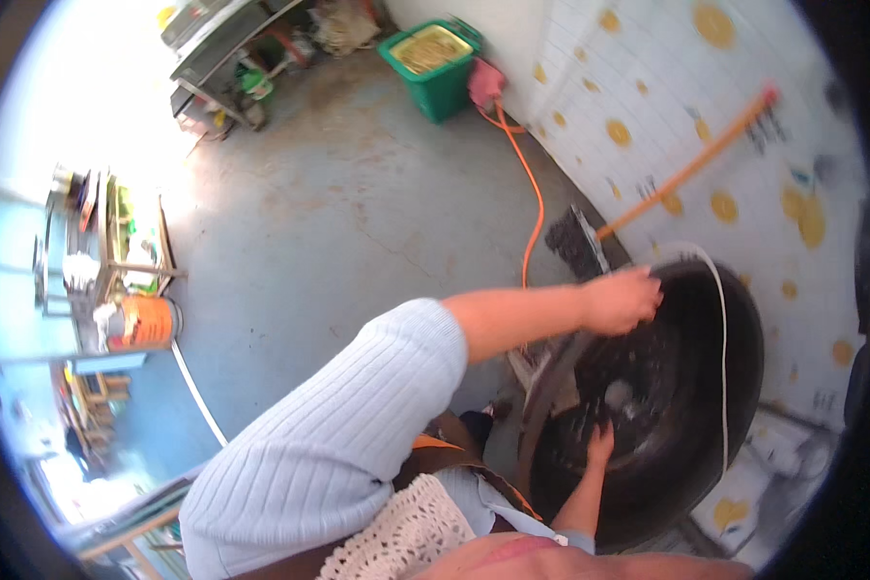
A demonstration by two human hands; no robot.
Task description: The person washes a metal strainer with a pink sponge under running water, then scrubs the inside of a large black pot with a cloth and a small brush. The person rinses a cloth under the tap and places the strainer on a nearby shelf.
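Observation:
A large dark round tub point(743, 319) with a dark, shiny inside stands against the wall. My left hand point(627, 301) is over its upper left rim, fingers curled; whether it holds anything cannot be seen. Inside the tub, low down, my right hand point(602, 442) has its fingers apart, with nothing plainly held. Just above those fingertips lies a small pale round spot or thing point(618, 394), blurred. A thin white hose or cord point(723, 348) arches across the tub from near my left hand to the lower rim.
Beyond the tub, an orange-handled broom or brush point(685, 177) leans on the patterned wall. An orange cord point(536, 210) crosses the floor to a pink bag point(486, 81) beside a green bin point(438, 90). Cluttered benches and an orange bucket point(147, 320) stand at the left.

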